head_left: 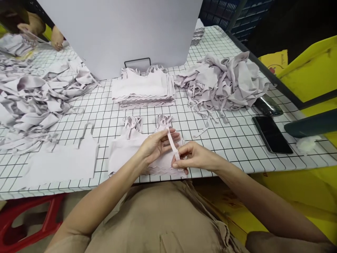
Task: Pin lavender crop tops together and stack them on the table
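A pale lilac camisole top (123, 153) lies flat at the near edge of the grid-patterned table (226, 140). One of its thin straps (172, 143) is stretched between my two hands. My left hand (155, 146) pinches the strap's upper end, and my right hand (188, 156) pinches its lower end near the hem. Behind it sits a neat stack of folded tops (143, 89). Another flat top (61, 161) lies to the left.
A loose heap of tops (223, 80) lies at the right, a bigger heap (34, 102) at the left. A black phone (271, 133) and a dark case (267, 105) rest at the right edge. A white board (118, 31) stands behind. Another person's hand (56, 38) shows at far left.
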A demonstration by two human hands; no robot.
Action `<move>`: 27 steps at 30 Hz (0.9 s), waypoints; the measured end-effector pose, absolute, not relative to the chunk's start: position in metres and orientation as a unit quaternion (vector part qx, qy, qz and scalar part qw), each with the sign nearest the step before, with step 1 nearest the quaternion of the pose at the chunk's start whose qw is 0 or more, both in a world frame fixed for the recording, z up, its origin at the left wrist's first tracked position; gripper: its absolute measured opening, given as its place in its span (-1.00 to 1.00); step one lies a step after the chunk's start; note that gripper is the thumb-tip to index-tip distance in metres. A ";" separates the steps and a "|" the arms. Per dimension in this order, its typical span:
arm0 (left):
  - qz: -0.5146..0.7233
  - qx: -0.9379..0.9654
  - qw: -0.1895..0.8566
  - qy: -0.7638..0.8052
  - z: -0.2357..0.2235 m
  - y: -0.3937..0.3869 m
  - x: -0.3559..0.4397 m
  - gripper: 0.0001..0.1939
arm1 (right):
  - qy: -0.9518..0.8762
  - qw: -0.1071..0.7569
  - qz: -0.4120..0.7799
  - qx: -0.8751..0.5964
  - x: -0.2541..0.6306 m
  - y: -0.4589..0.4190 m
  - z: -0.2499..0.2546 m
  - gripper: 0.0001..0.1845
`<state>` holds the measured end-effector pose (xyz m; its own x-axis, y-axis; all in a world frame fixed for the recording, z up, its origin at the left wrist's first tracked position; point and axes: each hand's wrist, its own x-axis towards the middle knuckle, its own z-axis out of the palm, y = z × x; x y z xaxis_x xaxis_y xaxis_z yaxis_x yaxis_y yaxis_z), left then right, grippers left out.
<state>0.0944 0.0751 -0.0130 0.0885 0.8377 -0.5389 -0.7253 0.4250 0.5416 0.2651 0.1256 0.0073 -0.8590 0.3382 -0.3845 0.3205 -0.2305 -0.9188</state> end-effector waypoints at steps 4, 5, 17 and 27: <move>0.466 0.082 0.791 0.388 -0.011 0.063 0.084 -0.54 | -0.542 0.101 0.767 -0.329 0.262 0.136 0.008 -0.61; 0.460 0.082 0.796 0.384 -0.010 0.059 0.083 -0.51 | -0.532 0.116 0.768 -0.337 0.260 0.140 0.007 -0.60; 0.520 0.177 0.682 0.484 -0.012 0.050 0.091 -0.71 | -0.532 0.188 0.743 -0.359 0.246 0.143 0.001 -0.66; 0.540 0.217 0.637 0.506 -0.014 0.052 0.095 -0.75 | -0.569 0.236 0.695 -0.371 0.244 0.144 -0.009 -0.62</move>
